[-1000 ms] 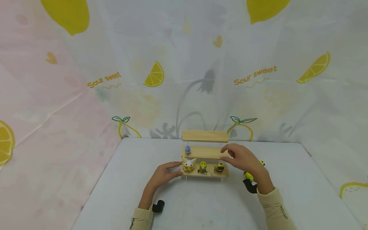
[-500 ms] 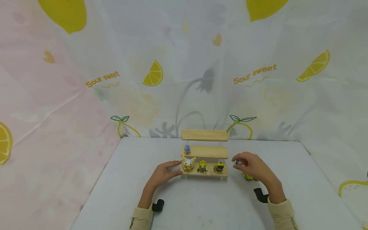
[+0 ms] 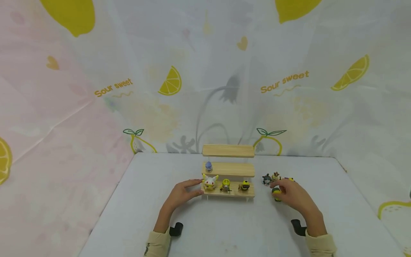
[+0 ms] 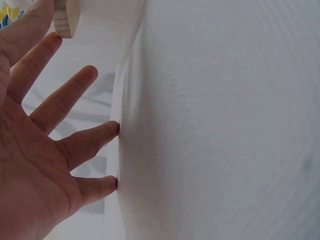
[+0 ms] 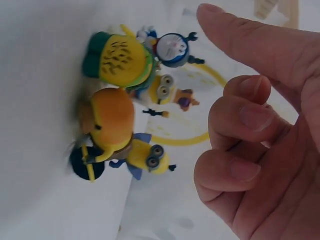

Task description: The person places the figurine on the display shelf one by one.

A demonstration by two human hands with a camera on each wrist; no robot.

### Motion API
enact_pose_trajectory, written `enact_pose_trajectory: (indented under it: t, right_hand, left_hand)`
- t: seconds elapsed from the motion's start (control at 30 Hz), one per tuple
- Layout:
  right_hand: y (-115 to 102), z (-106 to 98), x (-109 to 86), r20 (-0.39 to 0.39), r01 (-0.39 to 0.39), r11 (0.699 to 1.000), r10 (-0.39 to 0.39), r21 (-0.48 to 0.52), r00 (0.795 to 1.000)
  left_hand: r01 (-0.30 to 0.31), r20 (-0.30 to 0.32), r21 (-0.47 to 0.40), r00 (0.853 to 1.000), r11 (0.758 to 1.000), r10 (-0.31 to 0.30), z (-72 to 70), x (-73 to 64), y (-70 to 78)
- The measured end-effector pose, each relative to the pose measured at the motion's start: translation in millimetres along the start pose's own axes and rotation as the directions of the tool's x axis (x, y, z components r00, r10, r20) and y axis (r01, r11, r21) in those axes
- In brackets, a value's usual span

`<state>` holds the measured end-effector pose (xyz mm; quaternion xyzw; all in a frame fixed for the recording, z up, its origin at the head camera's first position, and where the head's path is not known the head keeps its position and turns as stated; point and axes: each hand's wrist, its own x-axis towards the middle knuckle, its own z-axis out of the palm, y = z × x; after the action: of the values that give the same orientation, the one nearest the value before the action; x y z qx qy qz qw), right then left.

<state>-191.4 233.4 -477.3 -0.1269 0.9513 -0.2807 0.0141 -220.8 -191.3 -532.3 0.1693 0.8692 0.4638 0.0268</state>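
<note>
My left hand [image 3: 183,194] rests at the left end of a three-tier wooden display shelf [image 3: 228,169], its thumb and index finger touching the lowest board. In the left wrist view, the other fingers [image 4: 90,145] are straight and spread. My right hand [image 3: 293,195] is over loose toy figurines right of the shelf, nearest a yellow-and-green figurine [image 3: 276,194]. Seen from the right wrist, its thumb is extended, the other fingers [image 5: 240,120] are bent and nothing is between them. A blue-and-white figurine [image 5: 172,49], an orange-and-yellow figurine [image 5: 114,117] and goggled yellow figurines [image 5: 149,156] stand close by.
On the lowest board stand a white-and-yellow eared figurine [image 3: 210,182], a yellow figurine [image 3: 226,185] and a yellow-and-black figurine [image 3: 245,185]. The middle board bears a small blue figurine [image 3: 209,166] at its left. A lemon-print cloth [image 3: 224,71] hangs behind the white table [image 3: 224,228].
My right hand has moved from the shelf's right end, rightward and down to the loose figurines, uncovering several of them. The left hand has stayed at the shelf.
</note>
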Motion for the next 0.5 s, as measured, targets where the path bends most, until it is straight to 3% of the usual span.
enact_pose_trajectory:
  t: [0.27,0.5]
  right_hand:
    - [8.7,7.1,-5.7,0.003,-0.153,0.984,0.154,-0.091,0.988]
    - [16.8,13.6,-6.5,-0.001,-0.241,0.962,0.243,-0.125,0.970]
  left_hand:
    - [-0.005,0.002,0.002,1.000,1.000,0.005,0.0,0.0,0.1]
    - [-0.006,-0.004,0.001,1.000,1.000,0.006,-0.2,-0.1,0.2]
